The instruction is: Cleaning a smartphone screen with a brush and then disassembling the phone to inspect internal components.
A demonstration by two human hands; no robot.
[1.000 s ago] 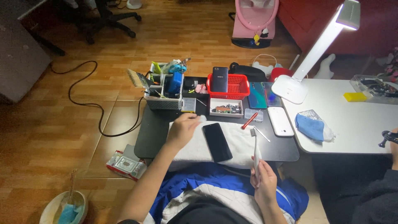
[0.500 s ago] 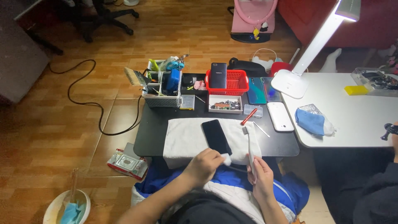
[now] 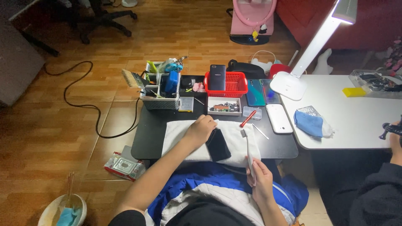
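My left hand [image 3: 202,127] rests on the top end of a black phone [image 3: 218,146] that lies on a white cloth [image 3: 179,133] spread over the small black table [image 3: 148,132]. My right hand [image 3: 260,178] is near my lap, below the table's front edge. It grips the handle of a white toothbrush-like brush [image 3: 248,148] whose head points up over the cloth, just right of the phone.
Behind the cloth stand a grey tool caddy [image 3: 161,90], a red basket [image 3: 226,83] with a dark phone, a white parts tray [image 3: 225,106], a red tool [image 3: 248,119] and more phones [image 3: 279,118]. A white desk [image 3: 360,121] with a lamp [image 3: 312,46] adjoins on the right, where another person's hand [image 3: 395,136] shows.
My left hand came up from the table's front edge and now lies on the phone's top end. The phone has shifted toward me on the cloth. The brush stays in my right hand.
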